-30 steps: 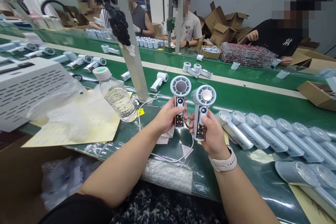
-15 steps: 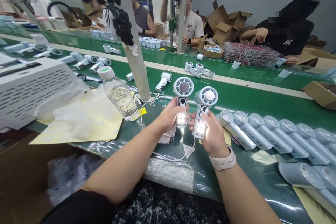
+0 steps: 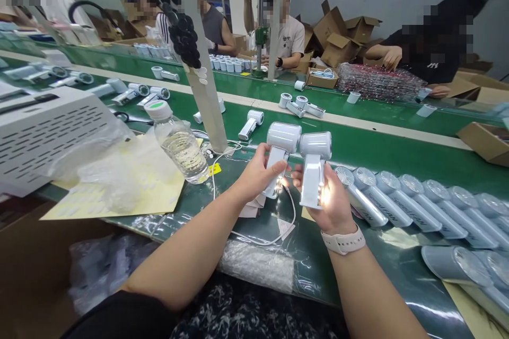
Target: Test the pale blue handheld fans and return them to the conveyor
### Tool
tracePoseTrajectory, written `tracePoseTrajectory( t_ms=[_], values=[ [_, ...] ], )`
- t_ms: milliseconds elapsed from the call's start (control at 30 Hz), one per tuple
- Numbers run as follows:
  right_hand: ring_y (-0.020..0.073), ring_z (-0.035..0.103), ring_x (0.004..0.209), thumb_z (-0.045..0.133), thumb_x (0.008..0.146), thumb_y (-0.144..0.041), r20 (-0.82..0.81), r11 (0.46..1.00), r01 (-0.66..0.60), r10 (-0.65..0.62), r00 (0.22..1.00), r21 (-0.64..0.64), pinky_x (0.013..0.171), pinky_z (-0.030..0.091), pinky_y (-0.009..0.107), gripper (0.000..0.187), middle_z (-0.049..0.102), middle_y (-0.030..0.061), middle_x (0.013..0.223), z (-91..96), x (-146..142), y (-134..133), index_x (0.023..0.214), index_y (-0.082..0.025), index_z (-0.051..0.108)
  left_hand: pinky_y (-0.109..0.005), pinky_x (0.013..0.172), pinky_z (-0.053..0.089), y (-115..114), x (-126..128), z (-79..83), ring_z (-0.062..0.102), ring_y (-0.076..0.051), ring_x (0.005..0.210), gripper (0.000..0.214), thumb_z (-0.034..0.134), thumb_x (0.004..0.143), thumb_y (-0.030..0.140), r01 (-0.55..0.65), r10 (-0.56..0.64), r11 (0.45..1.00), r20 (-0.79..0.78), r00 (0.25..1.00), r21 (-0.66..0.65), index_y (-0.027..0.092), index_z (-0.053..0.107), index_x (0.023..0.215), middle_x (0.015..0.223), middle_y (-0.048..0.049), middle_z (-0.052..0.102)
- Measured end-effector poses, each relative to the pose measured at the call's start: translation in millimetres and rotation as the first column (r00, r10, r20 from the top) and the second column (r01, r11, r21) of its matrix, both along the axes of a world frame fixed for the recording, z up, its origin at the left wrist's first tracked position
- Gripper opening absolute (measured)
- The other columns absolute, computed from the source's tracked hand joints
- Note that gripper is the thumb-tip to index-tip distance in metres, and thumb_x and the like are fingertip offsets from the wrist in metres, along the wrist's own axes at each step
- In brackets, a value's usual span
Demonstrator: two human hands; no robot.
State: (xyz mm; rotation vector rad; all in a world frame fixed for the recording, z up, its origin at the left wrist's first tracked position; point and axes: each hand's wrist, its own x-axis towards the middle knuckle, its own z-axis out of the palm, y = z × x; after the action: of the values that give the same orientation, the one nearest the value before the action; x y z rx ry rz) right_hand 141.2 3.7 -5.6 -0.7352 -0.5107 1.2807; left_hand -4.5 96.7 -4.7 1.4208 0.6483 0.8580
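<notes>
At the near edge of the green tabletop (image 3: 314, 270) lies a crumpled roll of clear plastic wrap (image 3: 258, 265). Just beyond, the left hand (image 3: 264, 172) is closed around the handle of one pale handheld fan (image 3: 283, 137), its thumb across the front. The right hand (image 3: 332, 196), below a light-coloured watch (image 3: 344, 239), is wrapped around a second handheld fan (image 3: 312, 177). Both fans are held up over the table, side by side, their cylindrical heads turned sideways; whether the heads touch cannot be told. Bright light shows at the lower handles, strongest beside the right palm.

Under them a white cable (image 3: 274, 243) loops across the table. To the right stand rows of wrapped fans, several lettered "Speed FAN" (image 3: 401, 201). To the left are a yellow sheet (image 3: 159, 198), a tilted clear bottle (image 3: 183, 153) with a white cap and a slotted white box (image 3: 63, 132).

Farther off, more fans (image 3: 250, 126) lie on the green surface past a metal post (image 3: 207, 111) bearing black discs (image 3: 183, 37). At the far side, co-workers sit near a lever press (image 3: 260, 37) and cardboard boxes (image 3: 338, 42).
</notes>
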Motion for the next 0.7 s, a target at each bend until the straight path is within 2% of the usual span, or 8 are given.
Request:
tracePoseTrajectory(
  t_ms=[67,133,267,367,500,600,700],
  values=[
    [0.0236,0.073,0.087,0.068,0.088,-0.051,-0.023,1.0,-0.005,0.005,1.0,0.011,0.076,0.062,0.038,0.031,0.077,0.0057,0.091,2.8,0,-1,0.094,-0.021,0.073,-0.03,0.057,0.047,-1,-1,-0.3,0.065,-0.018,0.062,0.059,0.061,0.082,0.069,0.072,-0.07,0.997,0.053,0.996,-0.036,0.023,0.042,0.113,0.087,-0.0032,0.069],
    [0.0288,0.073,0.098,0.072,0.086,-0.05,-0.018,0.999,-0.008,0.009,1.0,0.042,0.083,0.062,0.047,0.029,0.077,0.0051,0.097,4.9,-2,-3,0.097,-0.024,0.073,-0.029,0.052,0.048,-2,-1,0.7,0.066,-0.018,0.057,0.057,0.055,0.084,0.073,0.143,-0.133,0.988,0.134,0.982,-0.064,0.025,0.04,0.111,0.084,-0.0012,0.07],
    [0.03,0.072,0.1,0.08,0.079,-0.044,0.072,0.991,0.11,-0.116,0.991,0.081,0.088,0.06,0.053,0.027,0.077,0.0047,0.101,6.2,-3,-4,0.097,-0.025,0.073,-0.029,0.052,0.05,-4,-3,5.2,0.07,-0.02,0.063,0.053,0.062,0.081,0.065,0.2,-0.175,0.976,0.235,0.956,-0.089,0.026,0.039,0.109,0.087,-0.0012,0.072],
    [0.0291,0.071,0.101,0.075,0.082,-0.043,0.121,0.986,0.143,-0.152,0.981,0.082,0.09,0.058,0.052,0.025,0.077,0.0061,0.104,6.7,-1,-2,0.1,-0.025,0.073,-0.032,0.059,0.054,-6,-4,8.1,0.071,-0.021,0.067,0.051,0.068,0.08,0.059,0.194,-0.159,0.973,0.246,0.956,-0.122,0.027,0.041,0.109,0.086,-0.0014,0.072],
    [0.0262,0.069,0.09,0.058,0.087,-0.042,0.093,0.993,0.113,-0.116,0.989,0.037,0.085,0.058,0.047,0.025,0.074,0.0053,0.093,7.6,3,-2,0.097,-0.024,0.072,-0.038,0.076,0.055,-8,-2,12.8,0.07,-0.022,0.078,0.054,0.08,0.072,0.046,0.211,-0.146,0.958,0.304,0.942,-0.194,0.026,0.048,0.111,0.089,-0.002,0.07],
    [0.0203,0.063,0.07,0.052,0.086,-0.042,0.085,0.997,0.061,-0.064,0.994,0.036,0.07,0.056,0.038,0.027,0.069,0.004,0.078,8.3,3,-4,0.084,-0.023,0.071,-0.034,0.076,0.052,-11,0,15.6,0.066,-0.021,0.085,0.061,0.089,0.06,0.035,0.217,-0.141,0.951,0.314,0.939,-0.222,0.022,0.056,0.11,0.097,-0.0046,0.067],
    [0.0176,0.057,0.062,0.05,0.085,-0.041,0.076,0.998,0.01,-0.015,0.997,0.067,0.058,0.051,0.032,0.029,0.065,0.0046,0.073,9.6,1,-6,0.073,-0.021,0.068,-0.029,0.073,0.047,-10,-1,13.8,0.061,-0.018,0.083,0.061,0.095,0.052,0.033,0.214,-0.146,0.945,0.268,0.952,-0.246,0.016,0.061,0.1,0.09,-0.004,0.064]
  ],
)
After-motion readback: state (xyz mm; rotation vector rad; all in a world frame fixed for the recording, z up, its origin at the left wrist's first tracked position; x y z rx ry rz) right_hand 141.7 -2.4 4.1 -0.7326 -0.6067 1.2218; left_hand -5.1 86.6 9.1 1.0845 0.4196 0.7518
